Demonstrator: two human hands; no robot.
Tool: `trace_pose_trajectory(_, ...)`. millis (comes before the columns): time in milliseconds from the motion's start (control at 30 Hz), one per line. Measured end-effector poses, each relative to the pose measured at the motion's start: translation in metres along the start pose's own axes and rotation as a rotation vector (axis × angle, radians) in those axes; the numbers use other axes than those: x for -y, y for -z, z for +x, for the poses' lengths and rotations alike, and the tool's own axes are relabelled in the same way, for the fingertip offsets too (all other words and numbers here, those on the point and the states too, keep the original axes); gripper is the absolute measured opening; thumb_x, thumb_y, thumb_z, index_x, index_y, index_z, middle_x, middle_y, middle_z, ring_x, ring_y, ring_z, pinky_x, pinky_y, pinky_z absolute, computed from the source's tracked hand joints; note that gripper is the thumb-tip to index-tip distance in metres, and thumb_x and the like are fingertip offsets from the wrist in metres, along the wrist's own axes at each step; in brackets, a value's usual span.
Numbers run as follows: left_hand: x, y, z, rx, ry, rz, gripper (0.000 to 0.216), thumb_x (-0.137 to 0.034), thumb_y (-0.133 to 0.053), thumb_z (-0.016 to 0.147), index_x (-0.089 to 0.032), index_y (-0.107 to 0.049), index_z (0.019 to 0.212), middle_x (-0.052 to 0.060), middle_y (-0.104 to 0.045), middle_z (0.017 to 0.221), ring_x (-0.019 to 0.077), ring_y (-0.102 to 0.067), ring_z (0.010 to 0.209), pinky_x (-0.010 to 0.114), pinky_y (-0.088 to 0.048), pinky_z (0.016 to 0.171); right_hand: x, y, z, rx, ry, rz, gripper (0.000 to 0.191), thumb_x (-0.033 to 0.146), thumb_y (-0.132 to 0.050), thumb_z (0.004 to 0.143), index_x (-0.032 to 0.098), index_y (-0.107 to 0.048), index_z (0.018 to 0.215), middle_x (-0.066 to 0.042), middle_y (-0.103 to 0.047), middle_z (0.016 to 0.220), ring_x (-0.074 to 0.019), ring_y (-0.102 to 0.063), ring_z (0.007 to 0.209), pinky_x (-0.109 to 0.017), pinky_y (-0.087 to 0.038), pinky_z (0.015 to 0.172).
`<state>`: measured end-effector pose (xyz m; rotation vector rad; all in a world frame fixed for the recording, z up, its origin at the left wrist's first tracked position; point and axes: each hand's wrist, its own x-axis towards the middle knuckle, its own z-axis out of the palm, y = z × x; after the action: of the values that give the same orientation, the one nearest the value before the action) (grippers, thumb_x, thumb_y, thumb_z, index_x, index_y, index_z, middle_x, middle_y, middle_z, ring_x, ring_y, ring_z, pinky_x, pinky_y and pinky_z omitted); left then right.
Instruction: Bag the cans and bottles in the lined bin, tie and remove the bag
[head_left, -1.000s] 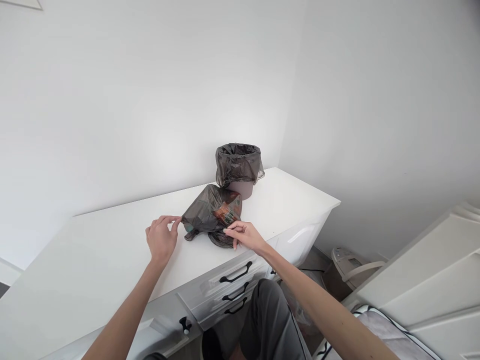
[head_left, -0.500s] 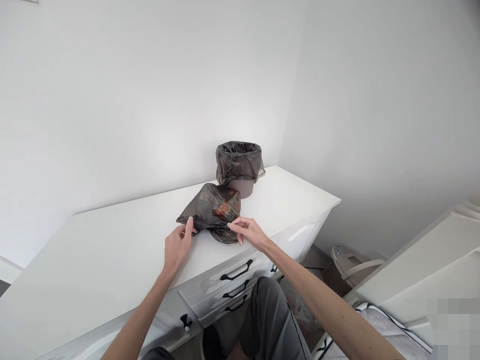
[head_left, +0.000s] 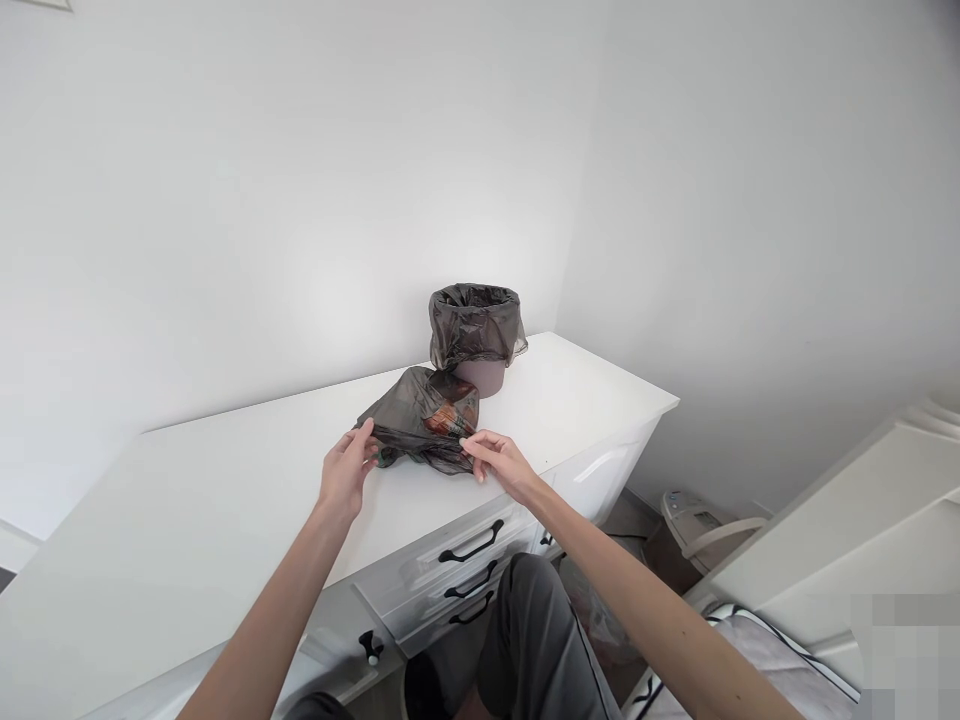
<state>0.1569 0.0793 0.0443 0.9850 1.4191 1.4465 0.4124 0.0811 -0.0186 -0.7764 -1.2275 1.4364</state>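
Note:
A thin black see-through garbage bag (head_left: 409, 405) lies on the white cabinet top (head_left: 247, 510), with orange-red packaging (head_left: 452, 418) showing through its film. My left hand (head_left: 347, 468) pinches the bag's edge at its left front corner between thumb and fingers. On the right, my right hand (head_left: 501, 462) grips the same edge, so the rim is stretched between both hands. Just behind the bag stands a small mauve trash can (head_left: 484, 377). Another black liner (head_left: 476, 335) covers its upper part, folded over the rim.
White walls meet behind the cabinet. Black drawer handles (head_left: 471, 541) stick out from its front, above my knee (head_left: 532, 600). On the floor at the right are a beige appliance with a handle (head_left: 694, 525) and a clear plastic bag (head_left: 600, 610).
My left hand has lifted the bag's edge slightly and shifted a little left. The front rim is now pulled taut across to my right hand, which has barely moved.

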Motion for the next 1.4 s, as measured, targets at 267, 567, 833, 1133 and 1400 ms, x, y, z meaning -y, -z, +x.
trace_pose_trajectory(267, -0.014, -0.004, -0.009, 0.086, 0.073, -0.186, 0.043, -0.053, -0.085, 0.077, -0.021, -0.056, 0.082, 0.004, -0.075, 0.093, 0.0182, -0.074, 0.085, 0.038, -0.060, 0.094, -0.007, 0.003, 0.004, -0.010, 0.024, 0.088, 0.037, 0.054, -0.085, 0.076, 0.020, -0.071, 0.083, 0.000, -0.070, 0.084, -0.0063, -0.049, 0.048, -0.025, -0.036, 0.049)
trace_pose_trajectory(567, -0.032, 0.002, -0.008, 0.100, 0.011, 0.035, 0.049, -0.063, -0.081, 0.075, -0.021, -0.057, 0.084, 0.003, -0.074, 0.088, 0.0183, -0.072, 0.078, 0.039, -0.060, 0.087, -0.003, -0.001, 0.001, -0.025, 0.029, 0.020, 0.040, 0.057, -0.083, 0.076, 0.019, -0.071, 0.083, 0.000, -0.070, 0.076, -0.0081, -0.049, 0.048, -0.026, -0.037, 0.049)
trace_pose_trajectory(833, -0.054, 0.023, -0.008, 0.160, -0.170, 0.640, 0.054, -0.076, -0.067, 0.076, -0.024, -0.055, 0.074, -0.002, -0.064, 0.068, 0.0141, -0.051, 0.059, 0.028, -0.041, 0.061, -0.001, -0.001, -0.003, -0.061, 0.060, 0.082, 0.039, 0.056, -0.085, 0.076, 0.020, -0.072, 0.081, 0.000, -0.071, 0.078, -0.0062, -0.046, 0.049, -0.025, -0.033, 0.049)
trace_pose_trajectory(1133, -0.055, 0.012, -0.037, 0.337, 0.057, 0.184, 0.059, -0.058, -0.080, 0.078, -0.020, -0.059, 0.118, 0.011, -0.072, 0.120, 0.0203, -0.069, 0.102, 0.035, -0.054, 0.095, -0.007, 0.005, -0.001, -0.078, 0.069, 0.206, 0.037, 0.055, -0.086, 0.076, 0.022, -0.073, 0.083, 0.001, -0.070, 0.078, -0.0054, -0.044, 0.050, -0.025, -0.031, 0.049)
trace_pose_trajectory(1400, -0.049, 0.011, -0.036, 0.417, -0.169, 0.458, 0.086, -0.035, -0.082, 0.067, -0.025, -0.047, 0.144, 0.014, -0.063, 0.140, 0.0288, -0.069, 0.117, 0.048, -0.058, 0.098, -0.010, 0.004, 0.001, -0.094, 0.049, 0.186, 0.037, 0.055, -0.085, 0.078, 0.020, -0.072, 0.083, 0.001, -0.070, 0.078, -0.0052, -0.044, 0.048, -0.025, -0.030, 0.047)
